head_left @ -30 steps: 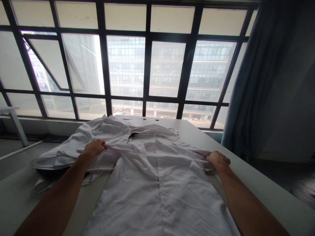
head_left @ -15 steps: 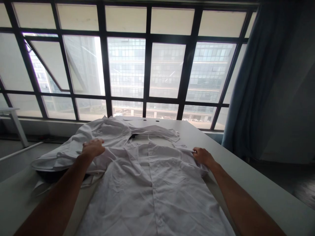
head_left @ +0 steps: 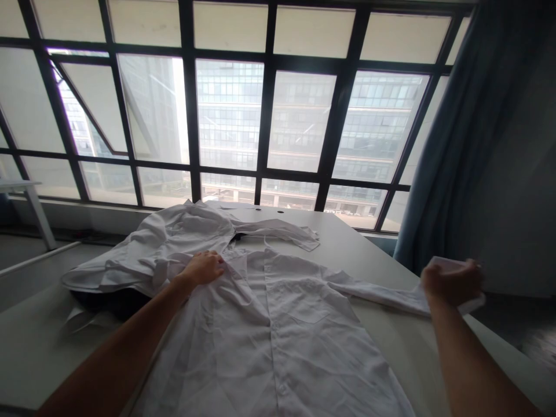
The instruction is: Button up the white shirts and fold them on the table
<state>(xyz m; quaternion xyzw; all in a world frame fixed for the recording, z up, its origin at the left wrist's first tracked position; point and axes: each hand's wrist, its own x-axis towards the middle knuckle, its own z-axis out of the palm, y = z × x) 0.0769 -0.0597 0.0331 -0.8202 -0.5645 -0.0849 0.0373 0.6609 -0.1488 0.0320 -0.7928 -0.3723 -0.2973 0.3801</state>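
No text or label can be read on the white shirt (head_left: 278, 341), though small marks may be lost to the poor view.

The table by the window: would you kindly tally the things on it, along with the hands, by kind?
Hands, the left hand and right hand: 2
white button-front shirt: 1
bunched white cloth: 1
dark item beneath that cloth: 1
Total: 5

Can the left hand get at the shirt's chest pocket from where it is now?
Probably yes. The left hand rests on the white shirt near the collar, and only shirt fabric seems to lie between it and the chest pocket, with nothing on top of the pocket.
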